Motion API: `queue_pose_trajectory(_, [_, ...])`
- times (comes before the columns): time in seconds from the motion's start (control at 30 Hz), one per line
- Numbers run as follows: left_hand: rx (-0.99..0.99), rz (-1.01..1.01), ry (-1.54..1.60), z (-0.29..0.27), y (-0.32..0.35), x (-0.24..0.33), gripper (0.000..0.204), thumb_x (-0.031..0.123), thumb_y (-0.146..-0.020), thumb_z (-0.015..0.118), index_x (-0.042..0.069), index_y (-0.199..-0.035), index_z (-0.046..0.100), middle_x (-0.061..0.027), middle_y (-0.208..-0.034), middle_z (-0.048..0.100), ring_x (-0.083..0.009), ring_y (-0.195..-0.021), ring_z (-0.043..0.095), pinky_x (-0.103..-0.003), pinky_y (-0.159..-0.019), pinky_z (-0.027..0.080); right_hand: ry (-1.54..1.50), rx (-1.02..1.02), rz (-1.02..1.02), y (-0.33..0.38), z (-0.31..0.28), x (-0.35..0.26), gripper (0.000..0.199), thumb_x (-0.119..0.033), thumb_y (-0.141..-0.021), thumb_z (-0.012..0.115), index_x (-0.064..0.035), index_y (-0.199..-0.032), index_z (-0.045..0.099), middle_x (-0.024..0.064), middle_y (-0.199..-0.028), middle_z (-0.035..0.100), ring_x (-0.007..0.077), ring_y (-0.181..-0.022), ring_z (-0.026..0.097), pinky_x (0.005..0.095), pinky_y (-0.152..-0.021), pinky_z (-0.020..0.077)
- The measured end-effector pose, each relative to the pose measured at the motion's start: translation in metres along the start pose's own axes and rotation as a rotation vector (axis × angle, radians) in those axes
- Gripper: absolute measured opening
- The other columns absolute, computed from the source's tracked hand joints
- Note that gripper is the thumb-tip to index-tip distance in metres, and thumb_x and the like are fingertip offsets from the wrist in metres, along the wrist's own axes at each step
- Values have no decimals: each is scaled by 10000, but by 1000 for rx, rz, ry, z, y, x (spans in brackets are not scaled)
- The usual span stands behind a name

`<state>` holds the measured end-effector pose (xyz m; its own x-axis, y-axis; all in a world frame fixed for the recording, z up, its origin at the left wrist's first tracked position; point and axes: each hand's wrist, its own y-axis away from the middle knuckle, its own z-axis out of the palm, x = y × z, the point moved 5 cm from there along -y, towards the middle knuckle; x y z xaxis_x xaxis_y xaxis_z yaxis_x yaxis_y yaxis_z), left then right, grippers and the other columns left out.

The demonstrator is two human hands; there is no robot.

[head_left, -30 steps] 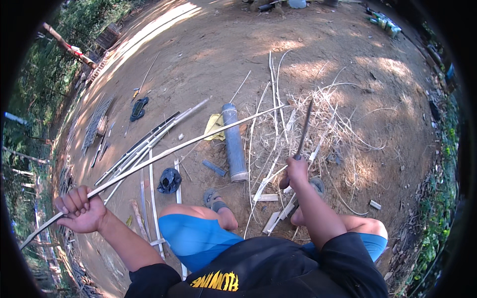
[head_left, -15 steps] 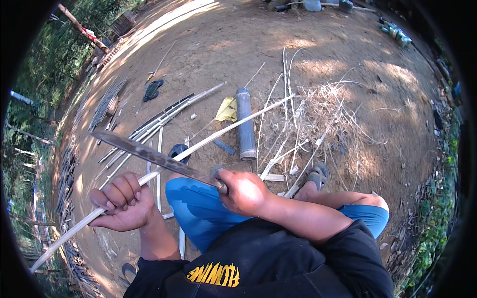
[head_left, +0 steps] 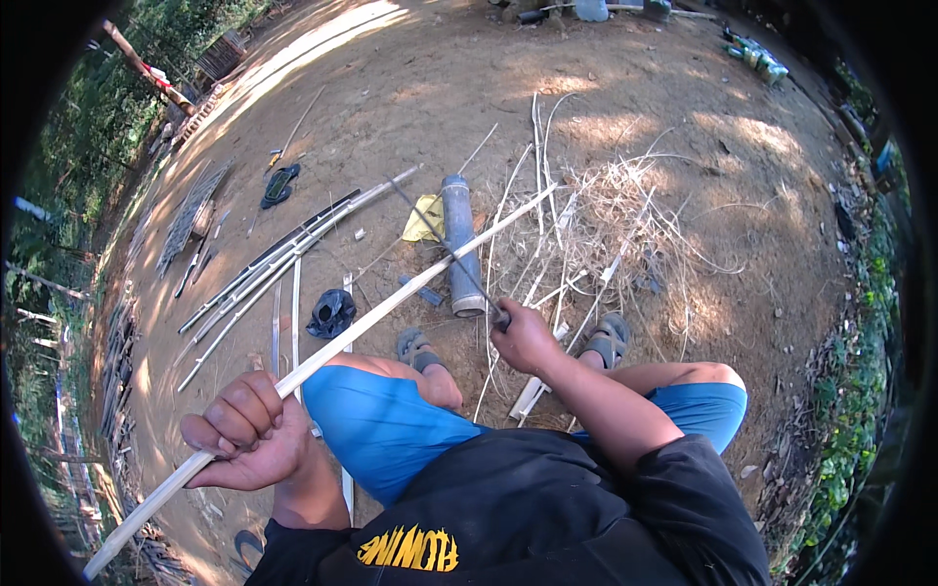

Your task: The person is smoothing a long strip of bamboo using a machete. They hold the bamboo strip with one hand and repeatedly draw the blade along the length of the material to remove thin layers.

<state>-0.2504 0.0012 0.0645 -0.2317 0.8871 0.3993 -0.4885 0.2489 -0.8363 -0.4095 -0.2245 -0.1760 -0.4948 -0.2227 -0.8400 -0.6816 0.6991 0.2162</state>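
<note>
My left hand (head_left: 246, 430) is closed round a long pale strip of split bamboo (head_left: 357, 330), which slants from the lower left up past the middle. In my right hand (head_left: 529, 339) is the handle of a machete (head_left: 501, 319). Its blade is seen nearly edge-on, blurred, and points up and to the left. The blade crosses the strip near a thick grey bamboo tube (head_left: 466, 290); whether they touch I cannot tell. That tube lies on the ground beyond my knees, beside a yellow cloth or bag (head_left: 423, 219).
A heap of thin shavings (head_left: 620, 210) spreads right of the tube. More bamboo strips (head_left: 278, 256) lie to the left, near a black plastic bag (head_left: 332, 313) and a dark slipper (head_left: 280, 186). My sandalled right foot (head_left: 608, 342) rests by some pale split pieces.
My right hand has swung the machete away from my left hand, right and forward along the strip. The blade has turned from broadside to nearly edge-on. My left hand keeps its grip.
</note>
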Motion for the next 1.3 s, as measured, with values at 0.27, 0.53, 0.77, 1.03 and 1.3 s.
queue_pose_trajectory(0.27, [-4,21,29,7,-5,-3,511,612,-972,433,162,-743,357,51,-478,295,-49,-384,230,-209,-392,196,41,-15,-80,-6,-1,0,296,-145,-808,609,-44,-1087,608,245,-903,668,422,-873,652,473,-777,516])
queue_pose_trajectory(0.53, [11,-21,47,-1,-10,-4,490,568,-907,592,168,-716,381,67,-481,300,-51,-407,253,-211,-441,229,-14,-111,-86,-17,-3,6,335,-163,-799,627,-58,-1117,617,256,-901,669,440,-875,645,481,-794,513])
queue_pose_trajectory(0.77, [111,25,-61,-13,-21,-9,483,562,-949,532,165,-726,371,69,-464,300,-41,-376,212,-200,-402,177,44,-24,-102,-37,2,21,268,-175,-796,643,-64,-1037,608,234,-870,663,431,-849,644,506,-756,512])
queue_pose_trajectory(1.03, [49,13,-29,-9,-31,-13,462,533,-939,572,170,-728,378,83,-446,325,-19,-354,228,-169,-383,182,50,40,-243,-29,-7,-7,262,-130,-771,643,-51,-1017,599,206,-852,661,426,-807,645,492,-721,518])
queue_pose_trajectory(1.3, [17,22,-23,-16,-37,-14,476,544,-943,552,169,-717,367,86,-445,323,-20,-356,233,-163,-389,199,66,-2,-295,-24,-1,-23,306,-146,-799,641,-50,-1088,618,233,-875,672,418,-828,658,486,-745,525])
